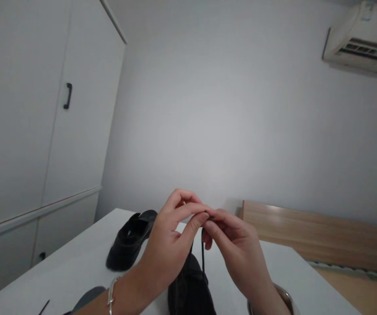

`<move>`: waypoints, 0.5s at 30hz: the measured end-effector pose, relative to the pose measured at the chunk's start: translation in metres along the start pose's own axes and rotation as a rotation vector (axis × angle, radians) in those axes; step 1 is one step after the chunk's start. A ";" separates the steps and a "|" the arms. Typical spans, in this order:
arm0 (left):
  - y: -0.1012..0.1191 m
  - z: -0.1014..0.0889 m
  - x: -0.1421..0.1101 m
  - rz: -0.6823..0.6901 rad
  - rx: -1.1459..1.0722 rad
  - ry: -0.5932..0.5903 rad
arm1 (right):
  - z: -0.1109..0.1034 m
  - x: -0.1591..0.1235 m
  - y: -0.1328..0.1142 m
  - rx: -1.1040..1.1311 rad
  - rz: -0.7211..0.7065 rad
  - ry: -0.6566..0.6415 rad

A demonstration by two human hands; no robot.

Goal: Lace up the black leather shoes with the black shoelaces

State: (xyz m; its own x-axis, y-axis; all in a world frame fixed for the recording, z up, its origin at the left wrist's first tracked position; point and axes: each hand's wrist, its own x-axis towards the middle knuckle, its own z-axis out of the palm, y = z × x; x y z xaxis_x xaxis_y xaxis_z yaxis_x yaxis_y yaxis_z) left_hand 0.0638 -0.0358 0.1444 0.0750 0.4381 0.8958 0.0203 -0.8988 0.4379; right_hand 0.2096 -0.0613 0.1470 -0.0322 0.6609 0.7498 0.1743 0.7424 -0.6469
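My left hand (175, 236) and my right hand (232, 245) meet fingertip to fingertip above the table. Both pinch a thin black shoelace (203, 253), whose strands hang from the fingers. Below them a black shoe (191, 291) stands on the table, partly covered by my left hand and cut off by the lower picture edge. The lace runs down toward this shoe. Where exactly the lace lies between the fingertips is hidden.
A second black shoe (127, 243) lies at the left on the white table (70, 258). A dark grey flat piece (90, 295) shows beside my left wrist. Behind are a white cabinet (83, 122) and a wooden board (306, 227); an air conditioner (365, 39) hangs upper right.
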 end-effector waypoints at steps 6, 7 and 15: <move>-0.017 -0.013 0.013 -0.219 -0.222 0.045 | -0.031 0.002 0.008 -0.020 -0.044 0.197; -0.019 -0.015 0.014 -0.254 -0.287 0.077 | -0.037 0.003 0.010 -0.036 -0.052 0.258; -0.018 -0.007 0.009 -0.363 -0.474 0.055 | -0.037 0.007 0.008 -0.211 -0.061 0.219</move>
State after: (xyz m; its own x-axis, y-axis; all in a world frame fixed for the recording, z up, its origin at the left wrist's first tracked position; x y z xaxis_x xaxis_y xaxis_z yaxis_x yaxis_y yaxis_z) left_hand 0.0569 -0.0151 0.1455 0.0945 0.7272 0.6799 -0.4133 -0.5926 0.6914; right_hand 0.2476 -0.0547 0.1522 0.1600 0.5593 0.8134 0.3802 0.7255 -0.5736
